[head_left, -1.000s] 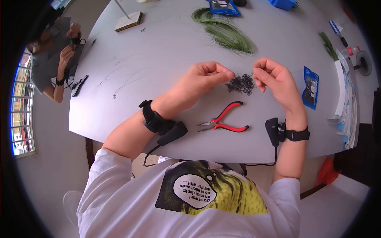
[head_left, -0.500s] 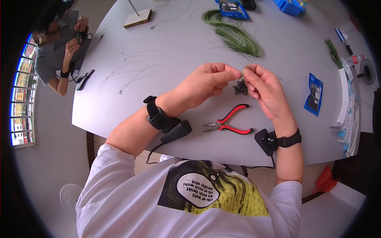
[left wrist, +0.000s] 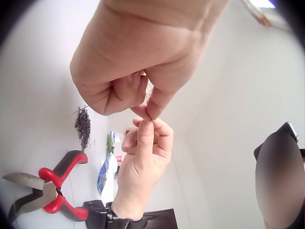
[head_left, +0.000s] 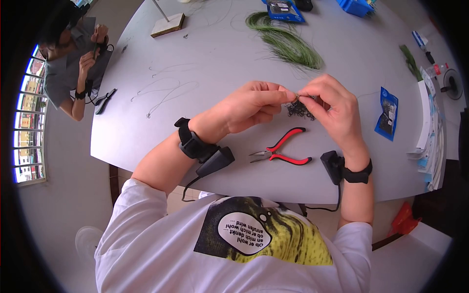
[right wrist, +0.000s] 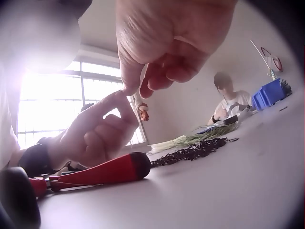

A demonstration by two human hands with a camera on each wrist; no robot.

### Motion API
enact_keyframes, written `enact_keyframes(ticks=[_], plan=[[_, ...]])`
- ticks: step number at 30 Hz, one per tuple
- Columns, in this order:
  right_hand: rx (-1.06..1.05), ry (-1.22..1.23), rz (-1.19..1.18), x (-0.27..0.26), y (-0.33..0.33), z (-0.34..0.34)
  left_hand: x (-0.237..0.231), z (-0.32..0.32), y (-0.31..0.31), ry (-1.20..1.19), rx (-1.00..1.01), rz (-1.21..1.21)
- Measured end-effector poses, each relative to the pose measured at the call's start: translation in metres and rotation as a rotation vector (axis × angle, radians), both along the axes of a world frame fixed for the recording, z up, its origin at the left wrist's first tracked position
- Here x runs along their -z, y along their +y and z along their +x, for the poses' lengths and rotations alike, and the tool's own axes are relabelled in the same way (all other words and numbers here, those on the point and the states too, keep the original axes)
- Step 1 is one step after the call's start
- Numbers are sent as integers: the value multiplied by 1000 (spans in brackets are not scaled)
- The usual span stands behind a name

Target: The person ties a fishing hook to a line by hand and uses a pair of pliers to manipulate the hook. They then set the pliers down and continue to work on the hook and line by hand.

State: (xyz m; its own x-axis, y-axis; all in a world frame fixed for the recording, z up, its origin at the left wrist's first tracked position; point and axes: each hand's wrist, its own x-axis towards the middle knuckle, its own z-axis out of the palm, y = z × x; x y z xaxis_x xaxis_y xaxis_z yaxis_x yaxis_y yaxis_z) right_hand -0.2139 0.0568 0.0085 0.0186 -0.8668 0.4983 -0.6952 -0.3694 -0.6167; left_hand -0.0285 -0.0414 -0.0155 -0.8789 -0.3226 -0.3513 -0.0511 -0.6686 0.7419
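Observation:
Over a pile of small black hook-like pieces (head_left: 302, 111), my two hands meet at the fingertips. My left hand (head_left: 251, 105) pinches a tiny thin brownish piece (left wrist: 150, 119) between thumb and forefinger. Thumb and forefinger of my right hand (head_left: 337, 110) close on the same spot from the other side; fingertips hide most of the piece, and I cannot tell its kind. Red-and-black-handled pliers (head_left: 283, 149) lie with jaws parted on the table near me, below both hands. A thin line (head_left: 369, 94) runs along the table to the right of my right hand.
A bundle of green strands (head_left: 288, 44) lies beyond the hands, near a blue packet (head_left: 283, 10) and a blue bin (head_left: 356, 7). Another blue packet (head_left: 387, 115) is at the right. Thin lines (head_left: 166, 95) and a wooden block (head_left: 167, 25) lie left; a person (head_left: 73, 58) sits there.
My hands were apart on either side of the black pile; they have come together, fingertips meeting. The right hand's knuckles have since risen a little. The head view has shifted slightly.

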Motion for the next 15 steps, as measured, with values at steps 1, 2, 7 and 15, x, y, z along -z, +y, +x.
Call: enact_keyframes(ticks=[1,2,7,15], plan=[[1,-1,0,0,0,0,1,0,-1,-1,1,0],[-4,60,-55,0,0,-1,2,0,-2,1,8,14],[1,171,-120,1,2,-3,0,1,0,-38,-45,-69],[-33,-610,495,1,2,-5,1,0,2,-58,-238,-560]])
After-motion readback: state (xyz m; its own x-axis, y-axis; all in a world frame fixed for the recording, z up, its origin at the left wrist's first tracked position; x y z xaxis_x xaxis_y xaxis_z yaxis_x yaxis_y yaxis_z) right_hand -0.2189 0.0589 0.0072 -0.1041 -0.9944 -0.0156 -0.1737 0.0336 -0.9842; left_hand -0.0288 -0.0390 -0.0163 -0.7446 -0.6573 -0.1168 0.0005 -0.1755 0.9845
